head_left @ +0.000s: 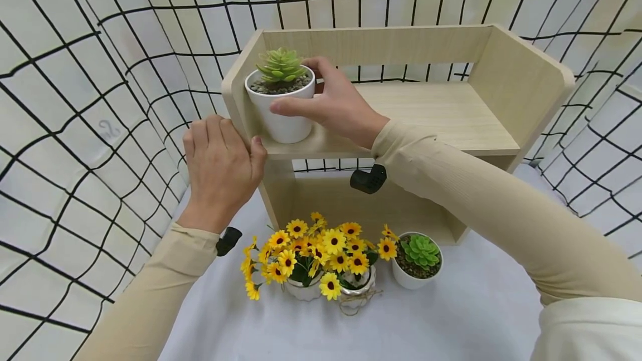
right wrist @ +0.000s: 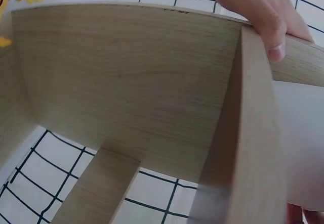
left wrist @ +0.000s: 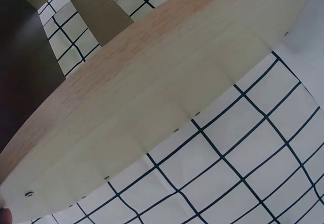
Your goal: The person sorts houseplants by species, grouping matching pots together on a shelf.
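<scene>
My right hand (head_left: 336,102) grips a white pot (head_left: 286,118) from its right side, thumb across the front. The pot holds a pale green succulent (head_left: 281,66) in dark gravel. It stands upright at the left end of the wooden shelf's upper board (head_left: 431,107); whether its base touches the board I cannot tell. At the left side panel (left wrist: 152,92), my left hand (head_left: 220,160) holds the front edge, its thumb at the inner side. The right wrist view shows the left hand (right wrist: 258,11) on that panel, with the white pot (right wrist: 304,143) partly visible.
Two pots of yellow flowers (head_left: 333,241) stand on the white cloth (head_left: 466,294) before the lower compartment (head_left: 351,196). To their right is another white pot (head_left: 408,280) with a brighter green succulent (head_left: 421,250). Black wire grid (head_left: 100,127) runs along the back and sides.
</scene>
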The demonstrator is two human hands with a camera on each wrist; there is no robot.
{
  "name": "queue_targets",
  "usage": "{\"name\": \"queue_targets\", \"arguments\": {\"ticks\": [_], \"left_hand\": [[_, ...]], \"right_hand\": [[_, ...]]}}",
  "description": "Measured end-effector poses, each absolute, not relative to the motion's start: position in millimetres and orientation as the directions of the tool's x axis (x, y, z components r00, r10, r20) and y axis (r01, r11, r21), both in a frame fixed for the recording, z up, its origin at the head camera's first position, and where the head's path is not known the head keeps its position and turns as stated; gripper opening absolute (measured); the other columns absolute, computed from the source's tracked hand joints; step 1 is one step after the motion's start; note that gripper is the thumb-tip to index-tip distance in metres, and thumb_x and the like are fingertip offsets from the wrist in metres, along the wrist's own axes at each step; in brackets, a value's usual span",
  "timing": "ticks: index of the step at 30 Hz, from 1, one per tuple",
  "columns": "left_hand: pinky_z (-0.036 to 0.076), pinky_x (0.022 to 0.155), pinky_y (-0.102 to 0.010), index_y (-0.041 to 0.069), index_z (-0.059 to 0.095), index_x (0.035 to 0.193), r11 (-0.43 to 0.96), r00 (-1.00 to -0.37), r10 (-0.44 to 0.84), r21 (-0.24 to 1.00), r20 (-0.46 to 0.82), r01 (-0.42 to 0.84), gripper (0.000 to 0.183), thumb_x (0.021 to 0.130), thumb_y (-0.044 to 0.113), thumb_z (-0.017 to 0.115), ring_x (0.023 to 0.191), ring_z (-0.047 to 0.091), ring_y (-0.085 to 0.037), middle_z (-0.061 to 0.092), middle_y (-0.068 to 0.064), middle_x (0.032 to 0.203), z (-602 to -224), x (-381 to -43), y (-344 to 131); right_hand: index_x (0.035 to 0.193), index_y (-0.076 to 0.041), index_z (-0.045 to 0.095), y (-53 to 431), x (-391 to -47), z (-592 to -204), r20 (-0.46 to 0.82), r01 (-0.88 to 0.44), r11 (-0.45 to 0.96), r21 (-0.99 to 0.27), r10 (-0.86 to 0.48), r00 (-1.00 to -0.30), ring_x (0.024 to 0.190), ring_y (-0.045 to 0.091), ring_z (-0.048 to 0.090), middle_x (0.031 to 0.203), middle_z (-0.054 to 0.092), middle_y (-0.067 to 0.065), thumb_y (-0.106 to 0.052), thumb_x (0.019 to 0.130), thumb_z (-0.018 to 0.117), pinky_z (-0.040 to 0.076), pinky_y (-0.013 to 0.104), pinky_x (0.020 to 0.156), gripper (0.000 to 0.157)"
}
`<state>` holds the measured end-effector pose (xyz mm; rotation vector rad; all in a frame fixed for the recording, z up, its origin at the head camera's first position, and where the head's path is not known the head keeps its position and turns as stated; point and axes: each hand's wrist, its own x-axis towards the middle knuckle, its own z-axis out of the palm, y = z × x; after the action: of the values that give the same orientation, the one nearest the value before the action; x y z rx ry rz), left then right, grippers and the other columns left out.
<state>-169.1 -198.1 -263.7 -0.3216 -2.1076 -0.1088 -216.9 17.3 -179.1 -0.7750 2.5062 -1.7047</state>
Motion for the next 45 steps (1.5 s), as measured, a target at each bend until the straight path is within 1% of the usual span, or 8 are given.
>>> {"name": "queue_targets", "arguments": {"ticks": [8,12,18,24,30,33,36,45], "left_hand": [[0.025,0.085,-0.052,-0.012,0.047,0.099,0.962,-0.506,0.183,-0.048,0.843,0.267,0.047,0.102,0.033,0.033,0.094,0.036,-0.044,0.048,-0.03,0.096,-265,-169,-197],[0.026,0.085,-0.052,-0.013,0.048,0.099,0.963,-0.496,0.181,-0.05,0.849,0.266,0.047,0.101,0.033,0.034,0.093,0.036,-0.045,0.049,-0.031,0.097,-264,-169,-196],[0.026,0.085,-0.053,-0.013,0.048,0.099,0.963,-0.491,0.174,-0.044,0.853,0.265,0.049,0.101,0.033,0.033,0.093,0.036,-0.046,0.049,-0.032,0.097,-264,-170,-196],[0.026,0.085,-0.054,-0.013,0.048,0.097,0.963,-0.49,0.176,-0.045,0.854,0.267,0.049,0.101,0.033,0.033,0.094,0.036,-0.046,0.049,-0.033,0.096,-263,-170,-197],[0.025,0.086,-0.054,-0.015,0.047,0.099,0.961,-0.5,0.182,-0.045,0.847,0.274,0.051,0.102,0.033,0.031,0.096,0.036,-0.046,0.049,-0.034,0.098,-264,-171,-195],[0.026,0.086,-0.054,-0.015,0.047,0.099,0.961,-0.504,0.181,-0.042,0.844,0.275,0.051,0.101,0.033,0.031,0.096,0.036,-0.046,0.049,-0.034,0.099,-265,-171,-195],[0.025,0.086,-0.054,-0.015,0.047,0.098,0.96,-0.507,0.183,-0.042,0.842,0.275,0.051,0.101,0.033,0.031,0.096,0.035,-0.046,0.048,-0.034,0.099,-265,-171,-194],[0.025,0.085,-0.055,-0.014,0.046,0.097,0.961,-0.5,0.17,-0.03,0.849,0.277,0.05,0.1,0.034,0.032,0.096,0.035,-0.047,0.048,-0.035,0.099,-264,-172,-194]], "right_hand": [[0.151,-0.021,0.04,33,-206,-176,0.253,-0.378,0.336,-0.863,-0.361,-0.898,0.128,0.014,0.055,0.147,0.051,0.001,-0.043,0.079,0.086,0.051,0.034,0.103,0.089],[0.151,-0.021,0.041,50,-198,-175,0.28,-0.391,0.344,-0.854,-0.328,-0.902,0.131,0.014,0.055,0.148,0.051,0.002,-0.042,0.08,0.085,0.049,0.033,0.107,0.086],[0.146,-0.019,0.045,75,-183,-179,0.35,-0.453,0.341,-0.824,-0.322,-0.88,0.127,0.012,0.057,0.143,0.053,0.002,-0.034,0.083,0.084,0.049,0.031,0.109,0.076],[0.144,-0.016,0.046,102,-164,-186,0.409,-0.486,0.235,-0.842,-0.309,-0.859,0.125,0.02,0.059,0.138,0.054,0.007,-0.019,0.083,0.083,0.049,0.038,0.11,0.071],[0.14,-0.012,0.048,131,-146,-203,0.436,-0.505,0.167,-0.847,-0.326,-0.839,0.12,0.031,0.061,0.134,0.054,0.009,-0.006,0.083,0.079,0.052,0.028,0.103,0.065],[0.14,-0.008,0.047,145,-139,-217,0.438,-0.504,0.122,-0.855,-0.349,-0.828,0.118,0.03,0.061,0.134,0.052,0.014,0.0,0.082,0.079,0.054,0.024,0.099,0.067],[0.139,-0.005,0.047,159,-130,-233,0.439,-0.494,0.071,-0.867,-0.362,-0.822,0.116,0.022,0.063,0.134,0.052,0.017,0.007,0.081,0.078,0.054,0.022,0.098,0.067],[0.137,-0.001,0.049,184,-109,-277,0.529,-0.529,-0.133,-0.838,-0.432,-0.73,0.116,0.019,0.064,0.129,0.059,0.007,0.014,0.079,0.077,0.056,0.026,0.097,0.066]]}}
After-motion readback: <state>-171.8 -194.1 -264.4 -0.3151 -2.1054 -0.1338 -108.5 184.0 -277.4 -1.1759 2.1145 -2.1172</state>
